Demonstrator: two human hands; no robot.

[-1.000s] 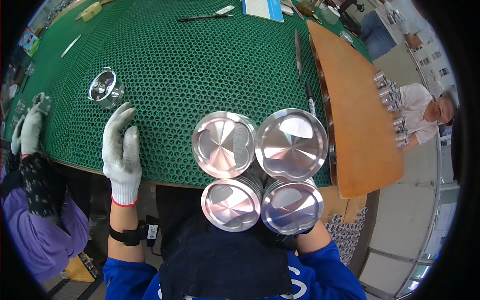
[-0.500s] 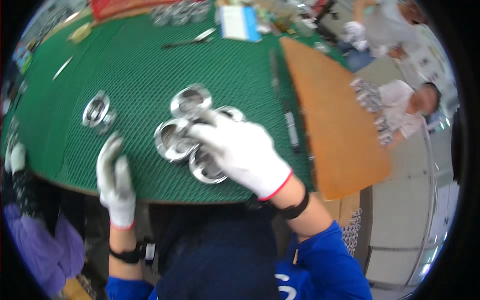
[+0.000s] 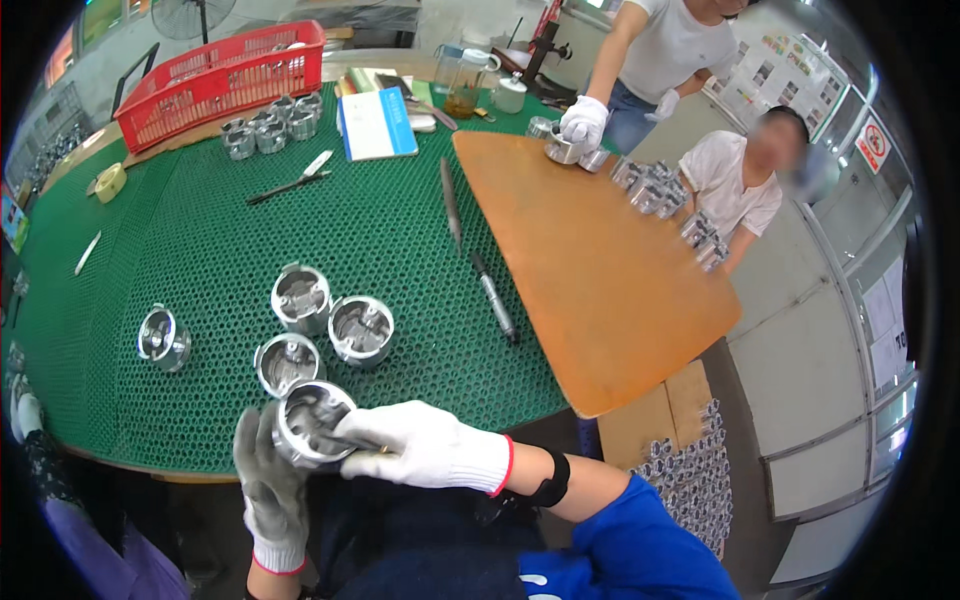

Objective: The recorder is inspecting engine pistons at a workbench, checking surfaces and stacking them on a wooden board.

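My right hand (image 3: 420, 443), in a white knitted glove with a red cuff, pinches the rim of a silver metal piston (image 3: 300, 440) at the near table edge. The piston is tilted, its hollow side facing up. My left hand (image 3: 272, 495), gloved alike, is beside the piston's left side with fingers stretched out; whether it touches cannot be told. Just beyond stand three more pistons, hollow side up: a near one (image 3: 288, 365), a right one (image 3: 362, 330) and a far one (image 3: 301, 297). Another piston (image 3: 163, 338) lies tilted by itself to the left.
Green mesh matting (image 3: 200, 220) covers the table. A marker (image 3: 494, 298) lies beside an orange-brown board (image 3: 600, 290). Farther back are a booklet (image 3: 380, 125), more pistons (image 3: 270, 132) and a red basket (image 3: 220, 85). Co-workers handle pistons at the right; another person's glove (image 3: 28, 412) shows at far left.
My right hand has moved from over the piston cluster toward the near edge, now with one piston in it. My left hand has come in beside that piston. The view has shifted.
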